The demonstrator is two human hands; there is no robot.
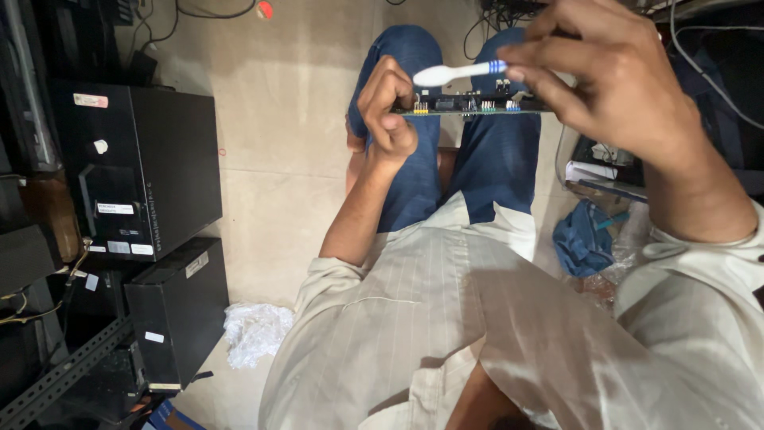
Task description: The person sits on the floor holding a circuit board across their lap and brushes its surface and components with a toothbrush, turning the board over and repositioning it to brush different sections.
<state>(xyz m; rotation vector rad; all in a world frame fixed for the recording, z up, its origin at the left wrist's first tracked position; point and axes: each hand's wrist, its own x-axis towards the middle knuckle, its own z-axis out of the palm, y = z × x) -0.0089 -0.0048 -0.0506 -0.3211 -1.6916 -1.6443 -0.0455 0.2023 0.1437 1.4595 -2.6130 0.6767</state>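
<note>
My left hand (386, 107) grips the left end of a green circuit board (469, 104), held edge-on and level above my knees. Small connectors and components stand up along the board's top side. My right hand (609, 76) pinches a white toothbrush with a blue band (461, 72), its head pointing left just above the board. The board's right end is hidden behind my right hand.
Two black computer cases (139, 171) (179, 310) stand at the left beside a metal rack (56, 378). Crumpled white plastic (255, 330) lies on the tiled floor. A blue cloth (585, 235) and papers lie at the right, with cables behind.
</note>
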